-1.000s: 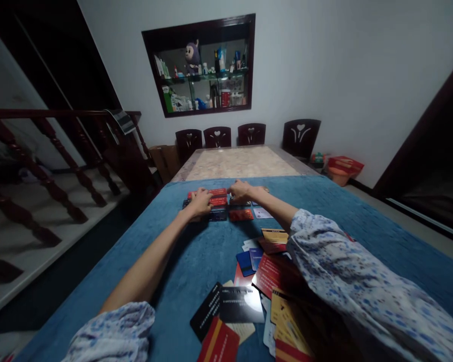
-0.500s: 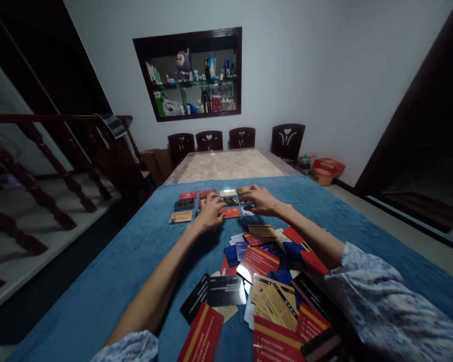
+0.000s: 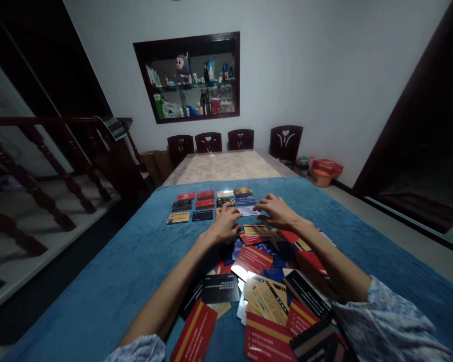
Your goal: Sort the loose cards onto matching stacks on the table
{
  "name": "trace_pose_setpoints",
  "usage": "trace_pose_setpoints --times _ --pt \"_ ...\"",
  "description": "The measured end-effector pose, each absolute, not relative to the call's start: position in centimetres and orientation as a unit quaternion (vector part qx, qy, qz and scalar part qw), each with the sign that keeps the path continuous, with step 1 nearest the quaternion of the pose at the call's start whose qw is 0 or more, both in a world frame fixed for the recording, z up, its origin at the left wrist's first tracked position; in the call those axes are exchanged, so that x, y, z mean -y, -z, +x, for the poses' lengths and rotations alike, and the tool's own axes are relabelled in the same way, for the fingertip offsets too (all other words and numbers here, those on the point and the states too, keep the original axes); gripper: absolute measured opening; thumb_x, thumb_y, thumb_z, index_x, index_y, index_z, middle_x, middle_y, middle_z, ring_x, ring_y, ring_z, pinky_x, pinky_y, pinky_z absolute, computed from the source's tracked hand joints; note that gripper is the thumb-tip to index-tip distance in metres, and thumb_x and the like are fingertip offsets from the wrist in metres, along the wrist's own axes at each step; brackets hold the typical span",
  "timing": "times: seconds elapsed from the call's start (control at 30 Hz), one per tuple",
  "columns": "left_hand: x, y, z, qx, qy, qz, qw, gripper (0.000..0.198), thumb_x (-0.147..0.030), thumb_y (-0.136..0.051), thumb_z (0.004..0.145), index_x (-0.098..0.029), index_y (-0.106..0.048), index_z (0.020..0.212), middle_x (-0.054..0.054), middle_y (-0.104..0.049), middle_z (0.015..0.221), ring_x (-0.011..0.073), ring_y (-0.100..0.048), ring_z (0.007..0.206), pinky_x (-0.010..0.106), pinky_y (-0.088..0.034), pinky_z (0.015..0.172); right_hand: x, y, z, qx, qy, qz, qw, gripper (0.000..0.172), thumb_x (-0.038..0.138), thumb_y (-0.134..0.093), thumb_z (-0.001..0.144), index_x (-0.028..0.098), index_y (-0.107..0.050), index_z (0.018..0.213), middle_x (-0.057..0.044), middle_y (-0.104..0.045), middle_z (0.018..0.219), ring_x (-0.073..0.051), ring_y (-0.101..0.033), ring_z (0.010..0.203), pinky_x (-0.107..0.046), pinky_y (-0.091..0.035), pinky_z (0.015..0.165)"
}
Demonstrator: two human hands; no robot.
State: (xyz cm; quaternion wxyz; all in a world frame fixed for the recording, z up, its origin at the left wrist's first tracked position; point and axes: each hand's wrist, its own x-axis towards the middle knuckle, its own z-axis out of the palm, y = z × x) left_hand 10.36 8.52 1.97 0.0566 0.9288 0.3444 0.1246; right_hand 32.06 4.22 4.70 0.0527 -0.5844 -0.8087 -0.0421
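Note:
Rows of card stacks lie on the far part of the blue cloth [image 3: 128, 241]. My left hand [image 3: 225, 224] is over the front row, fingers bent down and apart, covering the spot right of a dark blue card [image 3: 203, 215]. Beside it, my right hand [image 3: 275, 211] has its spread fingertips at the edge of a white card [image 3: 248, 211]. A yellow card [image 3: 178, 217] ends the front row on the left. Behind are red cards [image 3: 205, 203], a black stack [image 3: 181, 205] and a blue stack [image 3: 245, 200]. Below both hands spreads a loose pile with red cards [image 3: 253, 260], a black card [image 3: 221, 288] and yellow cards [image 3: 266, 300].
Bare stone-patterned tabletop [image 3: 226, 166] shows beyond the cloth. Dark chairs [image 3: 286, 142] stand at the far end. A wooden railing [image 3: 53, 176] runs along the left. An orange tub [image 3: 322, 177] sits on the floor at right.
My left hand has moved right and nearer, off the middle stacks; the dark blue card now shows. My right hand has drawn back slightly to the right, uncovering the gold and blue stacks.

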Motion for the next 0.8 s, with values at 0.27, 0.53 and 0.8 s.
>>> trace_pose_setpoints --times 0.27,0.53,0.8 --pt "-7.7 -0.7 11.0 -0.317 -0.107 0.937 0.101 0.035 -0.019 -0.054 0.088 -0.023 -0.064 0.121 0.009 -0.059 0.133 0.0335 -0.03 0.137 0.059 -0.029 0.11 -3.5 -4.4 32.3 0.803 -0.02 -0.595 -0.008 0.04 0.028 -0.063 0.084 0.027 -0.066 0.124 -0.012 -0.068 0.119 -0.031 -0.05 0.115 -0.037 -0.042 0.084" --pt "-7.1 0.2 11.3 -0.307 -0.099 0.935 0.145 0.023 -0.026 -0.054 0.092 -0.022 -0.065 0.112 0.008 -0.059 0.135 0.0342 -0.031 0.139 0.059 -0.028 0.111 -3.8 -3.1 32.8 0.795 -0.079 -0.599 -0.057 0.054 0.031 -0.065 0.076 0.029 -0.063 0.129 -0.011 -0.064 0.125 -0.034 -0.052 0.114 -0.041 -0.045 0.084" --pt "-7.4 0.8 11.2 -0.326 -0.094 0.923 0.18 0.036 -0.032 -0.052 0.092 -0.022 -0.064 0.124 0.009 -0.059 0.136 0.035 -0.031 0.137 0.061 -0.026 0.111 -3.9 -2.8 32.5 0.801 -0.082 -0.589 -0.071 0.047 0.029 -0.066 0.074 0.028 -0.069 0.121 -0.009 -0.062 0.127 -0.032 -0.053 0.114 -0.036 -0.046 0.082"
